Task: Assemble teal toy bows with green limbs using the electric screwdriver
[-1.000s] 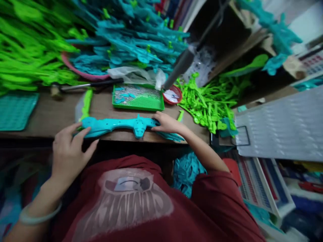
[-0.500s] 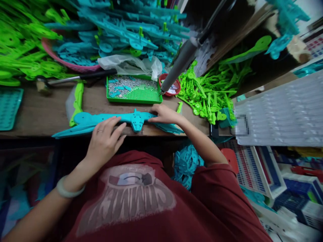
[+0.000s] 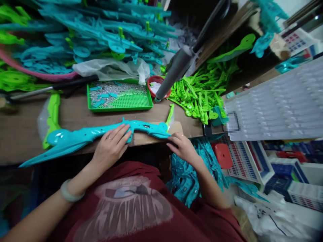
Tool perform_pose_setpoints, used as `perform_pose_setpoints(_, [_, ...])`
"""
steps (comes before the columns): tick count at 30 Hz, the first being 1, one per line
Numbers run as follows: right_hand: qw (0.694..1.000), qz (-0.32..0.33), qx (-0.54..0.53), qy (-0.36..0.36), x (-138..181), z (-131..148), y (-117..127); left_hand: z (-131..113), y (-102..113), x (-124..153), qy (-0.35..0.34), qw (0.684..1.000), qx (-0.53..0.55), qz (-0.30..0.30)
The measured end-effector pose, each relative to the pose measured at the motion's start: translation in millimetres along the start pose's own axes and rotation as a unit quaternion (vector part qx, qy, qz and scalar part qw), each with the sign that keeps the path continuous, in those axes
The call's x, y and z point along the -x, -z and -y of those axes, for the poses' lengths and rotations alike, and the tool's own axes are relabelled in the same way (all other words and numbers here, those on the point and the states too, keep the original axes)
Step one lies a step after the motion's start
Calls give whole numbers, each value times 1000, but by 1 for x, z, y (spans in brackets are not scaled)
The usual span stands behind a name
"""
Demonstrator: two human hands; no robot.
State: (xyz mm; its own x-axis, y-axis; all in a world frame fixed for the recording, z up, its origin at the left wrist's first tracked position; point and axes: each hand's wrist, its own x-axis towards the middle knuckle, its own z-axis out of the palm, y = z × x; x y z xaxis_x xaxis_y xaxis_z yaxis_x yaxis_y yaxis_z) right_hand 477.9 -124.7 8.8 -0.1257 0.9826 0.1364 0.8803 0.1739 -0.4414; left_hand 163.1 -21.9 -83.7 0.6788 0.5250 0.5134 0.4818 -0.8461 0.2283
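Observation:
A long teal plastic winged toy part (image 3: 85, 134) lies along the front edge of the wooden bench. My left hand (image 3: 109, 146) is over its middle, fingers close together and curved across the raised centre piece, mostly covering it; the thumb is hidden. At the right tip of the part, my right hand (image 3: 184, 148) has its fingertips closed on the thin edge. Behind the part's left end stands a lime-green piece with a translucent panel (image 3: 52, 117). A smaller green piece (image 3: 170, 116) stands just behind the right end.
A green perforated tray (image 3: 131, 102) with grey granules and teal bits sits behind the part, beside a red basket (image 3: 158, 80). Piled teal parts (image 3: 101, 30) fill the back; green parts (image 3: 194, 94) lie right. A grey cylinder (image 3: 174, 72) slants overhead. Teal parts (image 3: 184, 178) hang below the bench.
My left hand has moved right onto the part's centre piece. My right hand has slid from beside the centre to the right tip. The part is tilted differently, and the view has shifted.

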Motion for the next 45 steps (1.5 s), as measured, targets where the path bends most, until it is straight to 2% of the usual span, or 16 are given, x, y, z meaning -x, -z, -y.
perform_pose_setpoints(2, [996,-82,-28,-23,15,-8,1,2,2,1,-9,1000,-5,-3])
perform_pose_setpoints(4, [983,-169,-43,-52,14,-15,9,1,4,1,-30,999,-19,-3])
perform_pose_setpoints(6, [965,-241,-70,-70,-6,-25,18,-3,6,-2,-35,999,-31,0])
perform_pose_setpoints(8, [952,-281,-105,-69,-47,-37,22,-8,7,-6,-21,999,-40,9])
perform_pose_setpoints(10, [952,-262,-153,-38,-102,-47,19,-11,6,-9,-14,998,-56,17])
perform_pose_setpoints(12, [958,-179,-222,17,-161,-49,12,-11,5,-10,-23,997,-65,20])
perform_pose_setpoints(14, [949,-105,-294,54,-208,-41,3,-8,4,-7,-34,998,-50,25])
perform_pose_setpoints(16, [933,-58,-350,61,-237,-26,-6,-5,4,-4,-34,999,-24,33])
perform_pose_setpoints(18, [912,-19,-405,65,-253,-8,-16,-3,4,-1,-31,999,-11,31])
perform_pose_setpoints(21, [862,14,-499,89,-269,14,-41,-5,2,-4,-16,1000,-17,16])
perform_pose_setpoints(23, [850,-41,-520,79,-280,22,-63,-7,1,-6,-9,1000,-21,12])
perform_pose_setpoints(26, [852,-173,-494,24,-296,24,-95,-7,0,-7,1,1000,-3,9])
perform_pose_setpoints(29, [839,-216,-500,9,-303,19,-115,-6,-3,-5,8,1000,18,-12])
perform_pose_setpoints(33, [840,-224,-495,0,-300,14,-125,-6,-6,-2,4,1000,19,-14])
perform_pose_setpoints(38, [854,-207,-477,-4,-300,16,-127,-10,-5,0,17,999,29,-24])
perform_pose_setpoints(45, [855,-209,-474,2,-300,17,-132,-10,-6,1,12,999,29,-22])
